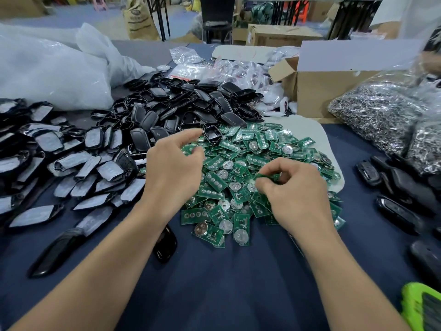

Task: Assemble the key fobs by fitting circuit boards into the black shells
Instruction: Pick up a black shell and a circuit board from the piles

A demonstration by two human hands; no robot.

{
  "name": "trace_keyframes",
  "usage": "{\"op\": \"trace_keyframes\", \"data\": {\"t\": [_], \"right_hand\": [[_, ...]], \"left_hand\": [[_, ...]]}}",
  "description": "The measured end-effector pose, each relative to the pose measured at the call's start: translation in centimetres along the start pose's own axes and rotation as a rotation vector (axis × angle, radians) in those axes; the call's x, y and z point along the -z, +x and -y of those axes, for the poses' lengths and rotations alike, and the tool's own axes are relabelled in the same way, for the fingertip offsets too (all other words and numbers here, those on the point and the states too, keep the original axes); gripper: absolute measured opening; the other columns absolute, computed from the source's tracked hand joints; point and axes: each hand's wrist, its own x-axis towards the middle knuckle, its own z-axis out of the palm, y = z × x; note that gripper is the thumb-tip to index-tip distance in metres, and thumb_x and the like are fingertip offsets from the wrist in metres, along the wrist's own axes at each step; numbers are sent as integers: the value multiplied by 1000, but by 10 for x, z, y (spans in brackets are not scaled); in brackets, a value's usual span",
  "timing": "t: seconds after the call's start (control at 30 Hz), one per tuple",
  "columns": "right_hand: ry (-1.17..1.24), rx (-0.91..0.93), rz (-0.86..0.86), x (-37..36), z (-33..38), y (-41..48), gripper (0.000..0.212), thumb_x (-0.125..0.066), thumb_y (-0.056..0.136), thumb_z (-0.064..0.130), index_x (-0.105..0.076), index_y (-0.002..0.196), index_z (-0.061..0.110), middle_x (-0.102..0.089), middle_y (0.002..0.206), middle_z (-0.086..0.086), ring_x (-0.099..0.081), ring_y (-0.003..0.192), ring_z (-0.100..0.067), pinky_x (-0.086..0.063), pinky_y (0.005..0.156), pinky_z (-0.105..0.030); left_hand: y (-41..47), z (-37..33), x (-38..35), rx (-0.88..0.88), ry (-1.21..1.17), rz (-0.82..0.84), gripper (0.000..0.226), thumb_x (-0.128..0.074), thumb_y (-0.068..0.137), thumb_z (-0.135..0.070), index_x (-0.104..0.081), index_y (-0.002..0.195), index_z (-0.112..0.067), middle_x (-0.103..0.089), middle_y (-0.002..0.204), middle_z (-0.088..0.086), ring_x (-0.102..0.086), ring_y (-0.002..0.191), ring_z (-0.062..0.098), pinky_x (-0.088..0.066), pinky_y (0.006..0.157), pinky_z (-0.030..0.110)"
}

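The grip of my right hand (294, 195) pinches a circuit board (263, 177) above the board pile (216, 181) on the bench (214, 283). My left hand (171, 168) grip is released, beside a black shell (212, 135).

Print on the sack (140, 19) and cardboard box (274, 35) — too blurred to read.

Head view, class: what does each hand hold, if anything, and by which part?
The right hand pinches a green circuit board by its edge, between thumb and fingers. The left hand holds nothing; its index fingertip is beside a black shell.
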Motion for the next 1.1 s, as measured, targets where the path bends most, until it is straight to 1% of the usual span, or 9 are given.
{"op": "trace_keyframes", "data": {"t": [0.13, 0.2, 0.27, 0.37, 0.47, 0.57, 0.67, 0.8, 1.1], "right_hand": [[268, -24, -86, 2, 2, 0, 29, -90, 69, 25, -75, 80, 47, -56, 56, 25, -47, 48, 1, -41, 51, -20], [357, -53, -104, 3, 3, 1, 29, -91, 68, 25, -75, 79, 47, -61, 57, 20, -52, 50, -2, -47, 53, -27], [408, -77, -93, 3, 2, 1, 26, -90, 71, 22, -76, 78, 43, -70, 64, 14, -61, 56, -10, -52, 57, -30], [473, -101, -20, 3, 0, 3, 19, -78, 84, 7, -72, 75, 23, -70, 64, 6, -61, 48, -12, -45, 48, -27], [644, -185, 85, 2, 3, 3, 19, -58, 97, -4, -55, 87, 12, -63, 71, -3, -71, 54, -22, -50, 44, -24], [766, -206, 166, -2, 7, 1, 18, -54, 100, -6, -50, 91, 9, -54, 78, -8, -71, 56, -27, -54, 48, -27], [820, -201, 155, -1, 10, 2, 22, -57, 99, -5, -53, 89, 13, -58, 67, -4, -64, 50, -19, -44, 42, -24], [875, -227, 121, 1, 12, 3, 22, -61, 97, -5, -56, 90, 16, -59, 63, 3, -56, 46, -13, -37, 42, -20], [974, -215, 160, 1, 13, 2, 22, -62, 96, -6, -57, 90, 15, -64, 67, 1, -66, 57, -16, -52, 53, -23]], "left_hand": [[43, -2, -11, -93, 215, 170, 47, -47, 105, -7, -63, 141, -34, -44, 162, -2, -68, 81, -5, -55, 62, 22], [60, -4, -20, -110, 306, 284, 52, -43, 105, 0, -65, 139, -32, -24, 172, 1, -58, 134, 22, -58, 87, 38], [73, -8, -27, -138, 444, 453, 62, -40, 103, 5, -58, 147, -34, -18, 174, -1, -42, 148, 30, -52, 78, 24], [83, -9, -27, -177, 576, 494, 52, -48, 103, -5, -63, 139, -39, -37, 166, -4, -51, 138, 26, -43, 78, 21], [78, -12, -20, -226, 599, 260, 25, -73, 94, -23, -77, 113, -39, -67, 128, -1, -61, 115, 27, -46, 83, 35], [66, -20, -10, -216, 643, 17, 7, -82, 85, -38, -76, 87, -38, -73, 92, -12, -67, 97, 21, -41, 74, 32], [46, -31, -4, -3, 111, 67, 13, -83, 87, -29, -71, 81, -28, -74, 73, -10, -71, 65, 10, -51, 56, 24], [-7, -42, -7, 268, -544, 235, 4, -60, 104, -9, -64, 104, -12, -79, 78, 6, -74, 58, 21, -52, 44, 23], [-35, -22, -11, 372, -682, 398, 48, -50, 88, 19, -73, 111, -15, -75, 109, 16, -78, 83, 16, -61, 65, 28]]}}
